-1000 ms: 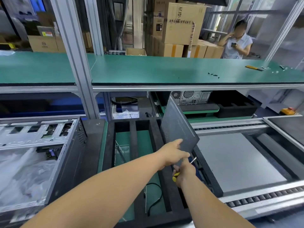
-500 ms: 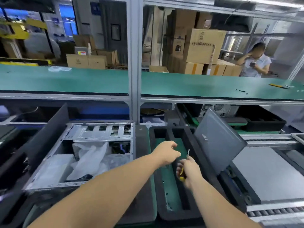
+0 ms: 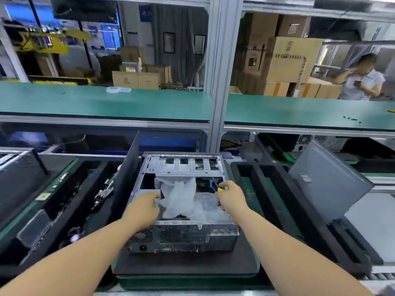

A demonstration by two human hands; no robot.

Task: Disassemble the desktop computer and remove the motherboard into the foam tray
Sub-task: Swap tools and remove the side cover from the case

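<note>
- A second ago both hands were at the grey side panel (image 3: 327, 180) over the foam tray (image 3: 275, 201); now the panel leans alone on the right part of that tray, and the hands are inside the open computer case (image 3: 181, 201).
- I judge this to mean that the cover step is finished and the work inside the case begins; the motherboard is not yet out.
- The case lies open on a dark pad on the counter (image 3: 186, 280), directly in front of the person, with its rear ports toward the camera.
- The foam tray is just right of the case; its long slots show only the green bottom.
- The motherboard itself is mostly hidden: a crumpled clear plastic bag (image 3: 183, 197) covers the middle of the case, and only some dark parts and a blue cable show behind it.
- The left hand (image 3: 143, 208) rests on the left side of the case, fingers curled at the edge of the bag; whether this grip pinches the plastic, I cannot tell.
- The right hand (image 3: 230, 197) is closed around a small screwdriver (image 3: 219, 189) with a yellow handle, at the right side of the case.
- Left of the case stands another dark panel, and beyond it a second tray with parts.
</note>
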